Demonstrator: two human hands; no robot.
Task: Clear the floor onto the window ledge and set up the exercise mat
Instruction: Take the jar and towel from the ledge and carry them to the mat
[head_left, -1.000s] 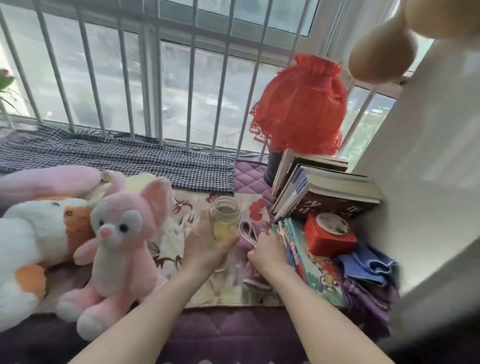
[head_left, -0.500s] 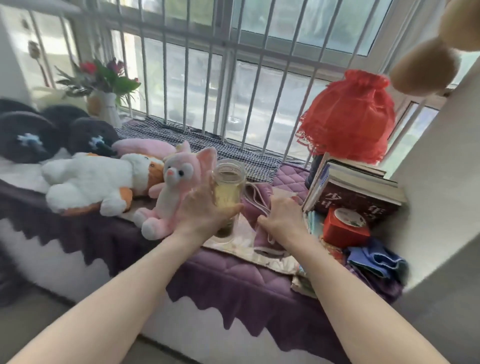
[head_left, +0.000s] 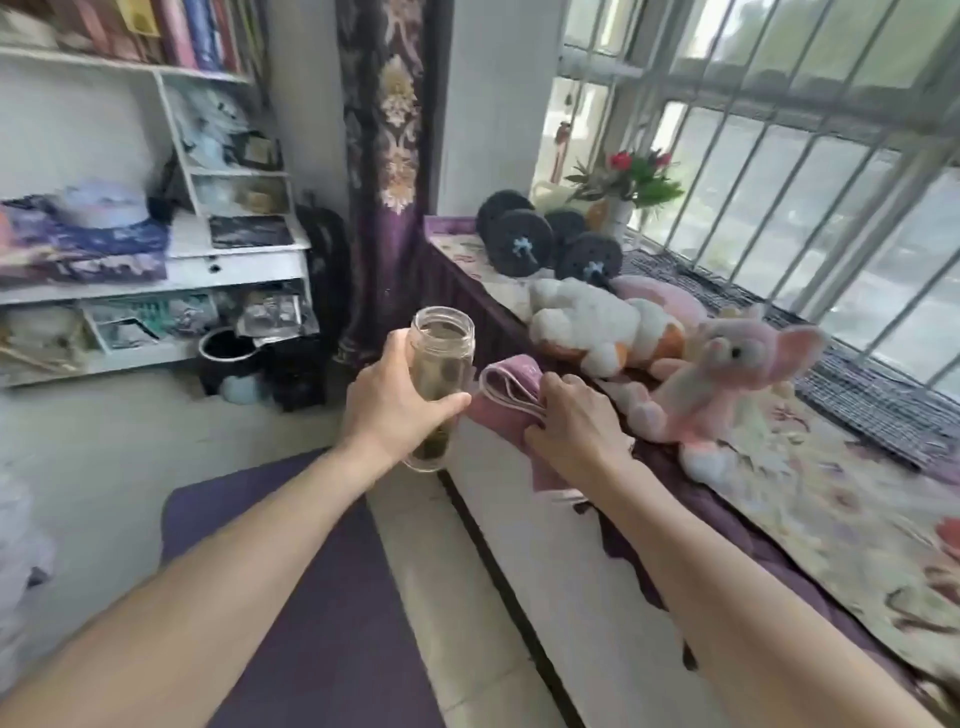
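My left hand (head_left: 395, 400) grips an open glass jar (head_left: 441, 353) with yellowish liquid, held in the air just off the window ledge's edge. My right hand (head_left: 576, 421) holds a folded pink towel (head_left: 506, 387) beside the jar. A purple exercise mat (head_left: 322, 582) lies flat on the floor below my left arm. The window ledge (head_left: 831, 525), covered with a floral cloth and purple quilt, runs along the right. On it lie a pink plush cat (head_left: 727, 379), a white and orange plush (head_left: 587, 322) and black dumbbells (head_left: 524, 241).
A white shelf unit (head_left: 171, 270) with books and clutter stands at the left, a dark bin (head_left: 228, 358) and bags at its foot. A patterned curtain (head_left: 389, 156) hangs in the corner. A flower vase (head_left: 621, 208) stands by the barred window (head_left: 810, 171).
The view has swung left from the ledge's lamp end toward the room. Both hands lifted the jar and the towel off the ledge and brought them out over the floor edge.
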